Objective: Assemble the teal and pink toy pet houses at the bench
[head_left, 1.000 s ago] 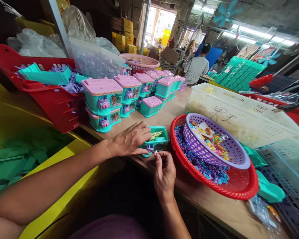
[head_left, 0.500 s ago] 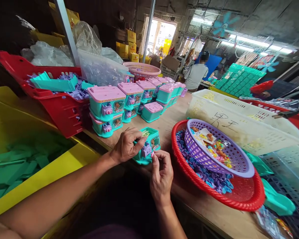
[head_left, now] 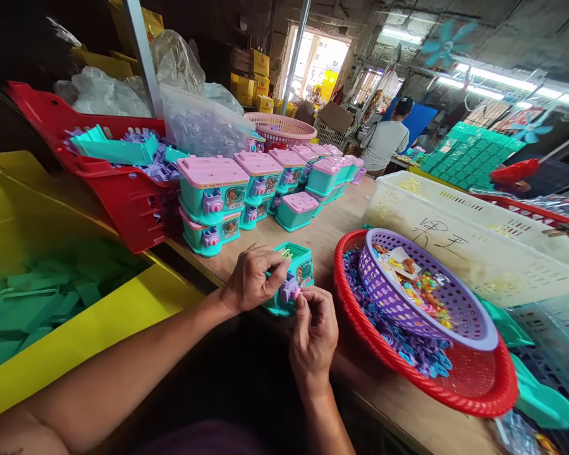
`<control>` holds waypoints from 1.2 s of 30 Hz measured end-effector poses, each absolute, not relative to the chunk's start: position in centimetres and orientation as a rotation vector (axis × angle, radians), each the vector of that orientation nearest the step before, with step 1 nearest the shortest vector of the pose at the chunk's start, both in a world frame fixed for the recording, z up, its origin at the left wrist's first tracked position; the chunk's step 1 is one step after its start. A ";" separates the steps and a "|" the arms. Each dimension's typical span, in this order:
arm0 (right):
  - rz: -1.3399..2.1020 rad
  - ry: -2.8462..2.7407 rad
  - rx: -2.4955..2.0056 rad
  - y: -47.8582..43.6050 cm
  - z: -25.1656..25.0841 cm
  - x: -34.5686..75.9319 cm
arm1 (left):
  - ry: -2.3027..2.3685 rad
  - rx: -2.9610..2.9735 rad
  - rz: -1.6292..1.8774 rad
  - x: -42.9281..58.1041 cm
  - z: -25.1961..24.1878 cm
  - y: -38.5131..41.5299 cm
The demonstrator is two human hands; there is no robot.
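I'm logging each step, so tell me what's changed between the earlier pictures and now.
The open box has turned, so the sticker on its front now shows; the left hand holds its left side. The right hand has brought the pink piece up to the purple part on that front. Nothing was visibly let go. The stacked boxes, purple basket and red basket stayed put.

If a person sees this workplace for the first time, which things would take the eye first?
Probably the round red basket to the right of the hands, with a purple basket in it. Then perhaps the pink-lidded boxes, stacked beyond the hands. Nearest, the left hand holds an open teal box, and the right hand has a pink piece at its front.
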State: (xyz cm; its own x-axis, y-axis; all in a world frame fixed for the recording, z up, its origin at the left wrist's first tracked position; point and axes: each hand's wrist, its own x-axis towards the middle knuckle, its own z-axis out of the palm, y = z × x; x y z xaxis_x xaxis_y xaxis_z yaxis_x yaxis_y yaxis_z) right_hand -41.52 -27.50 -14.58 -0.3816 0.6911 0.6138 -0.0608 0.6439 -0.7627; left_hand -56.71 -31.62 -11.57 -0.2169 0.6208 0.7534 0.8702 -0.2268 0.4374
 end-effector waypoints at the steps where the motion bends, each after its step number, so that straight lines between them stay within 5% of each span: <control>1: 0.865 -1.797 -0.506 -27.5 -14.6 -41.5 | -1.780 -1.775 -1.415 -56.6 -11.6 -31.6; 13: 0.475 -1.899 -0.500 -26.8 -14.7 -41.3 | -1.864 -1.719 -1.387 -55.9 -11.5 -31.7; 22: 0.742 -1.818 -0.497 -26.5 -15.2 -40.9 | -1.850 -1.663 -1.333 -55.7 -11.7 -31.5; 36: 0.528 -1.912 -0.498 -26.6 -14.9 -40.7 | -1.847 -1.638 -1.327 -55.2 -11.6 -31.6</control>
State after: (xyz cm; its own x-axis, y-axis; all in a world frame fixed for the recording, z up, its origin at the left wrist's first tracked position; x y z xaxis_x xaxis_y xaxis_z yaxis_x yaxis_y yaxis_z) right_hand -40.66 -26.56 -14.94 -0.3701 0.5613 0.7402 0.1021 0.8166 -0.5682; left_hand -55.23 -31.56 -11.62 -0.2795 0.5908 0.7569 0.9058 -0.0992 0.4119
